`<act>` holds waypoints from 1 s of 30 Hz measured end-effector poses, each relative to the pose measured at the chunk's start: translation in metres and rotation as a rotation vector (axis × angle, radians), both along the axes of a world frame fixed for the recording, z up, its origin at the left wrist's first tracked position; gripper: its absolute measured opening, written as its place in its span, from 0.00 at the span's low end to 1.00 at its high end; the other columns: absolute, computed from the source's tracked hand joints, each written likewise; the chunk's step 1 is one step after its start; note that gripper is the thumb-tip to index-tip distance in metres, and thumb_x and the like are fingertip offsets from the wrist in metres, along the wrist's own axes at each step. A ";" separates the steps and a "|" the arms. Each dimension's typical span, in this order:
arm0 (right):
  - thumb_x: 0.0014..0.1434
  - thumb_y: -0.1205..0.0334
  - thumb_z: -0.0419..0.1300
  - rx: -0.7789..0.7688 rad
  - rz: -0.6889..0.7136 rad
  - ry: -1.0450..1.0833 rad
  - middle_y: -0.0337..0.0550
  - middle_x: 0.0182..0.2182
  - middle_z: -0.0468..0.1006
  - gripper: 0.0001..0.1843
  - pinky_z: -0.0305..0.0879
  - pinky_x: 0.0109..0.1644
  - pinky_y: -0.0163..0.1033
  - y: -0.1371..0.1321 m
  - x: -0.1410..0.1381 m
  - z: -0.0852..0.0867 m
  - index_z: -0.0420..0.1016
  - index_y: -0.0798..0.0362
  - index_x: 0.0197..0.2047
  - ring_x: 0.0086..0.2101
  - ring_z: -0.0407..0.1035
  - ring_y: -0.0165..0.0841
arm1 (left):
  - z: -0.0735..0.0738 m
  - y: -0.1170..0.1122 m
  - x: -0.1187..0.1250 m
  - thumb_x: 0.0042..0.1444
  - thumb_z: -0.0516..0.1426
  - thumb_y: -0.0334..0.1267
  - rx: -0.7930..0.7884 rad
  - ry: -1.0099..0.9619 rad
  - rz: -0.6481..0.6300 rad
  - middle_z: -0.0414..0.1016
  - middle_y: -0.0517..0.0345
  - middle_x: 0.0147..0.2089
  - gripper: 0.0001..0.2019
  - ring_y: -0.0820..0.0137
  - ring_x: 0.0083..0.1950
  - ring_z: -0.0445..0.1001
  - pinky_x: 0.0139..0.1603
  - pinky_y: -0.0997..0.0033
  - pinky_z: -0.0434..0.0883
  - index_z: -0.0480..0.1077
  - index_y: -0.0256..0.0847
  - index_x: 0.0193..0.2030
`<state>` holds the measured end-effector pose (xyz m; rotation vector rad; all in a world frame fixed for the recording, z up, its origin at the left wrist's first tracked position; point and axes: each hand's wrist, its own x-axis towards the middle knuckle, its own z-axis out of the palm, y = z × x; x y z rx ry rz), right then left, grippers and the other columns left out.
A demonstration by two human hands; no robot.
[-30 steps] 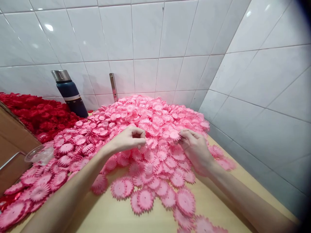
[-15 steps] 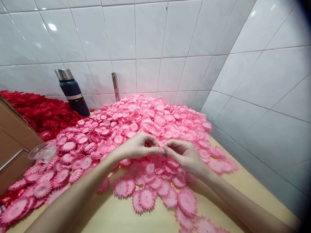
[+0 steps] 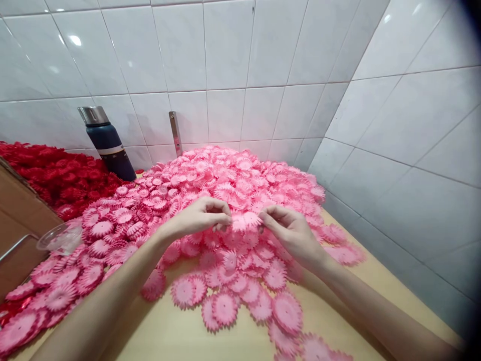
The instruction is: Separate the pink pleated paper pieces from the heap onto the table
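L hand [image 3: 199, 218] & R hand [image 3: 291, 231] each pinched opp. edges of one pink petal disc [image 3: 246, 220], just above pink pile [image 3: 225, 175] on counter [image 3: 169, 333]. Disc judged light, thin, floppy; grip at rim.

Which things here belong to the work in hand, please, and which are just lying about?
In hand: flower, pinched between left hand and right hand; pink pile.
Lying about: flask; red pile; clear dish; box.
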<state>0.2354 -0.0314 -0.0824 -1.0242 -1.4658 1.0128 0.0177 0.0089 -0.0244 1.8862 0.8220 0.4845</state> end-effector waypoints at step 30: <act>0.62 0.58 0.58 0.021 0.191 -0.040 0.39 0.29 0.78 0.10 0.68 0.35 0.33 -0.011 -0.011 0.007 0.78 0.52 0.34 0.31 0.71 0.28 | -0.008 -0.006 0.009 0.53 0.60 0.47 0.070 0.068 -0.125 0.71 0.60 0.27 0.15 0.77 0.27 0.63 0.27 0.78 0.59 0.75 0.34 0.34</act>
